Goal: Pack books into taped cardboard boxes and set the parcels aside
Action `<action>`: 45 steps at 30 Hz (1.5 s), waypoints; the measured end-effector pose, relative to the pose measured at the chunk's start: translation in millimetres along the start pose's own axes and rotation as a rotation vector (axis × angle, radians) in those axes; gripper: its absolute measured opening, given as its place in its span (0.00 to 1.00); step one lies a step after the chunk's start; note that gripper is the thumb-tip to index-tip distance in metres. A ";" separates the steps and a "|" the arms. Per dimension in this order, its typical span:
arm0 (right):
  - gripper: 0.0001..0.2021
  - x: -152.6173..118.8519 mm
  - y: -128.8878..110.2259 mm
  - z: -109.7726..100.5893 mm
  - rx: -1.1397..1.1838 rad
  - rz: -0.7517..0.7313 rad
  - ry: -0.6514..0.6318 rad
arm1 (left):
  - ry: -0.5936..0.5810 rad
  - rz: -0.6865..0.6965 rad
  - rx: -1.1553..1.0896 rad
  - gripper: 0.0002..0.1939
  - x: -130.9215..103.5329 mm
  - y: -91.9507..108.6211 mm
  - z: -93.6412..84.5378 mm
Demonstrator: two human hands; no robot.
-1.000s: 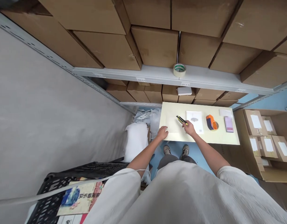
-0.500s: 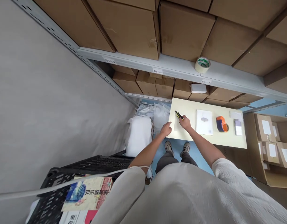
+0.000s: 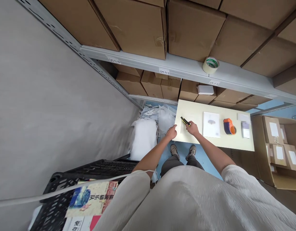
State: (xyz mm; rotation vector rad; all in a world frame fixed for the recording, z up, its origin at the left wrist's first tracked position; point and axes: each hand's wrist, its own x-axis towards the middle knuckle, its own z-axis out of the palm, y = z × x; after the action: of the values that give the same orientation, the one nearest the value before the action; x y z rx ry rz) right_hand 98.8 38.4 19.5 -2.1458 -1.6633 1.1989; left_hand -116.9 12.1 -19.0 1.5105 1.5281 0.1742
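While books [image 3: 91,195] are held in the black crate [image 3: 51,195] at the lower left, small brown boxes [image 3: 279,155] are held in a big open box [image 3: 286,183] at the right. White labels are stuck on the small boxes. More brown boxes [image 3: 140,29] are packed side by side on the grey shelf [image 3: 138,60], and others are lined up below it. A roll of tape [image 3: 210,65] is set on the shelf's edge.

The pale table [image 3: 193,109] is placed in front of the shelf. On it, a white sheet with a small picture [image 3: 211,124], an orange and blue tape gun [image 3: 229,126] and a blurred purple thing [image 3: 245,129] are laid out in a row. The floor [image 3: 205,160] is coloured blue, and white sheets [image 3: 144,139] are piled to the left of the table. The wall [image 3: 54,96] is painted grey.

The knife [image 3: 185,121], black and yellow, is gripped in the right hand [image 3: 192,128] over the left part of the table. Its front end is pointed away from the body and a bit left. The left hand [image 3: 172,132] is placed at the table's near left corner, left of the knife and apart from it. Its fingers are partly hidden, so it cannot be told whether anything is pinched there.
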 end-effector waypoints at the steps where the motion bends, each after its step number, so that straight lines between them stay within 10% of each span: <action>1: 0.13 -5.6 1.5 0.5 0.007 0.015 0.000 | 0.004 -0.003 -0.014 0.34 -0.4 -0.1 0.1; 17: 0.05 -87.2 28.5 8.2 0.021 0.071 -0.114 | 0.076 -0.039 -0.171 0.36 -11.5 -7.4 6.3; 28: 0.13 -87.1 21.5 -23.6 0.276 0.096 -0.008 | 0.084 -0.037 -0.152 0.36 -2.4 -4.6 4.8; 36: 0.28 -78.7 37.3 -63.7 0.528 -0.051 0.121 | 0.104 0.121 -0.034 0.33 13.0 29.5 5.8; 45: 0.29 -70.1 85.6 -110.7 0.654 -0.083 0.126 | 0.038 0.266 0.021 0.30 34.1 87.6 48.3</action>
State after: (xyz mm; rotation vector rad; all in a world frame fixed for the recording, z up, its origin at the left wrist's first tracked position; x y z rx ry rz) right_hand 232.9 -18.0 77.3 -1.6835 -1.0863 1.3150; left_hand -15.3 36.8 -3.3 1.7326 1.3575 0.3442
